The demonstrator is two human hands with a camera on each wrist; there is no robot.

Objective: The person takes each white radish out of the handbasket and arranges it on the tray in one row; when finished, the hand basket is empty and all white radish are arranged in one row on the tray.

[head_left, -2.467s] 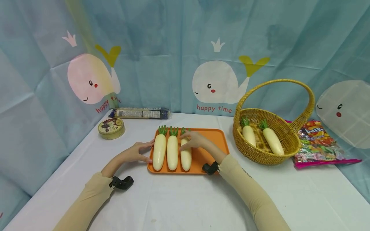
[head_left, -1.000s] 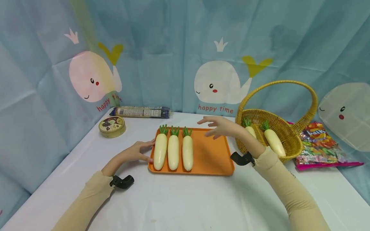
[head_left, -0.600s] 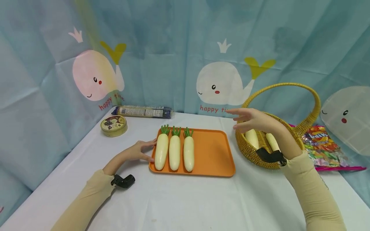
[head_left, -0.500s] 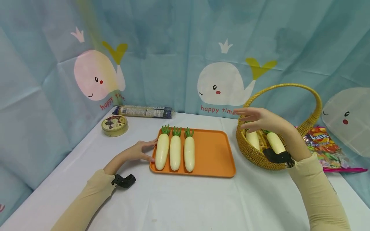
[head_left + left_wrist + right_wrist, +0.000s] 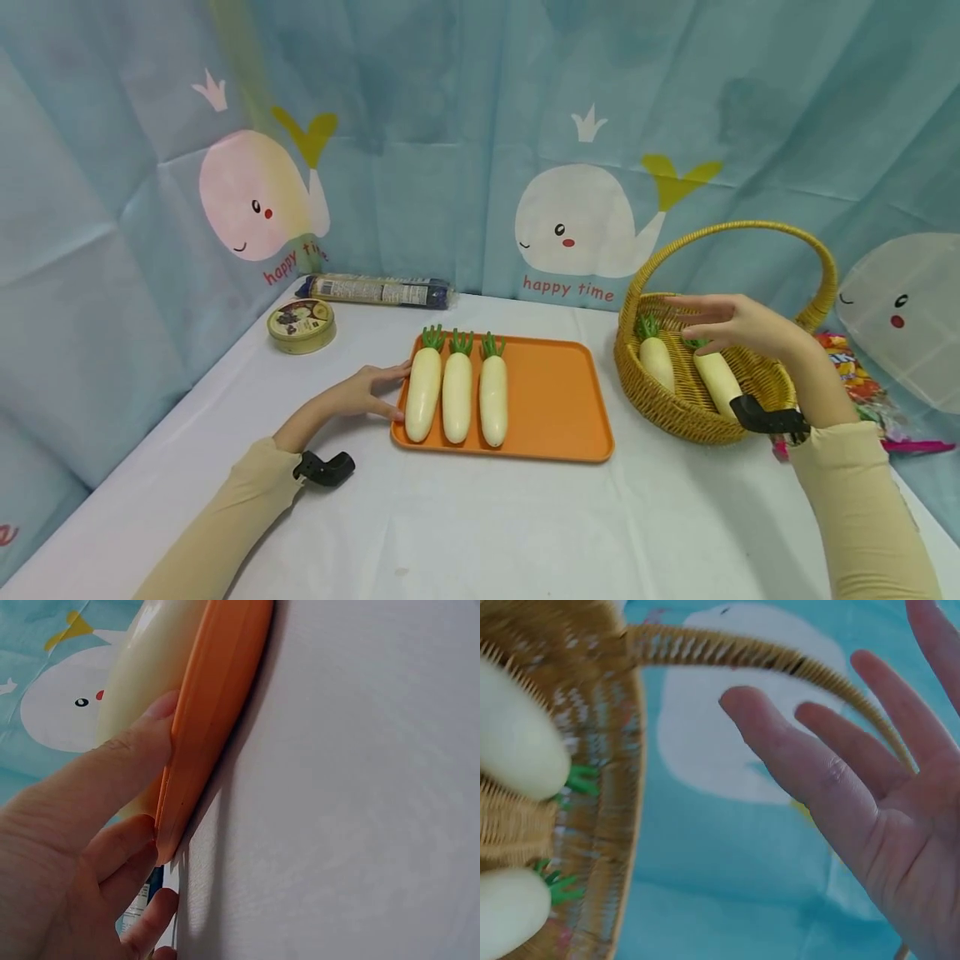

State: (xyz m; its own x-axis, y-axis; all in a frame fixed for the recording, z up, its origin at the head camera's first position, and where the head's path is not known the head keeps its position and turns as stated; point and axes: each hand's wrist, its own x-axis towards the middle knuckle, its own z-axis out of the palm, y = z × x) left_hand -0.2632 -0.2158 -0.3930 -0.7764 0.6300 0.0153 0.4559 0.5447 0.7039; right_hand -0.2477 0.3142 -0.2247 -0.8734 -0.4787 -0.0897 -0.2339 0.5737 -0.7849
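Observation:
Three white radishes with green tops lie side by side on an orange tray point(image 5: 558, 400): a left radish point(image 5: 423, 393), a middle radish point(image 5: 457, 397) and a right radish point(image 5: 493, 400). My left hand point(image 5: 356, 395) rests against the tray's left edge, thumb and fingers spread apart. In the left wrist view its thumb point(image 5: 112, 776) touches the tray rim. My right hand point(image 5: 746, 325), holding nothing, hovers over a wicker basket point(image 5: 667, 412) with fingers extended. Inside are two more radishes, one at the left point(image 5: 657, 363) and one partly hidden by the hand and wrist camera point(image 5: 716, 379).
The basket's tall handle point(image 5: 735, 225) arches over it. Behind its right side lies a candy bag point(image 5: 855, 375), partly covered by the right arm. A round tin point(image 5: 302, 327) and a long wrapped packet point(image 5: 375, 291) sit at the back left. A whale-print curtain point(image 5: 420, 192) hangs behind.
My right hand has left the right radish on the tray and moved rightward, empty, to above the basket. My left hand has stayed at the tray's edge. The head view has shifted slightly.

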